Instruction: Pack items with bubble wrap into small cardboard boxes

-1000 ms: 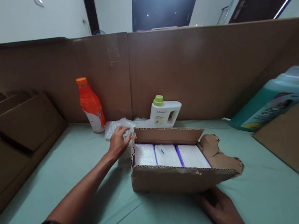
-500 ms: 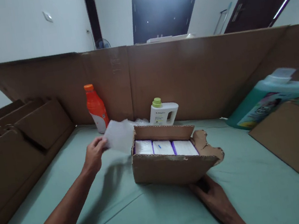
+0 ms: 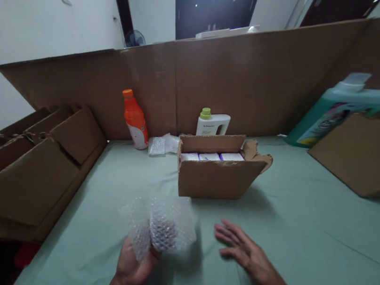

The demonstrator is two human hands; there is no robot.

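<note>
A folded sheet of clear bubble wrap (image 3: 168,222) is held up in my left hand (image 3: 136,262), whose fingers partly show through the plastic. To its right, my right hand (image 3: 242,251) hovers over the green cloth with fingers apart, holding nothing. Beyond both hands stands a small cardboard box (image 3: 217,181), its top open and its right flap torn. Inside it sit white packs with purple edges (image 3: 209,157), in a row. Neither hand touches this box.
An orange bottle (image 3: 136,124) stands at the back beside more bubble wrap (image 3: 157,146). Behind the box is a white bottle (image 3: 212,123) with a green cap. A large divided carton (image 3: 32,185) lies left. A teal jug (image 3: 335,113) leans behind cardboard (image 3: 367,159) at right.
My left hand has drawn the translucent wrap from beside the box toward me. My right hand has come away from the box's lower front edge. The view has tilted down.
</note>
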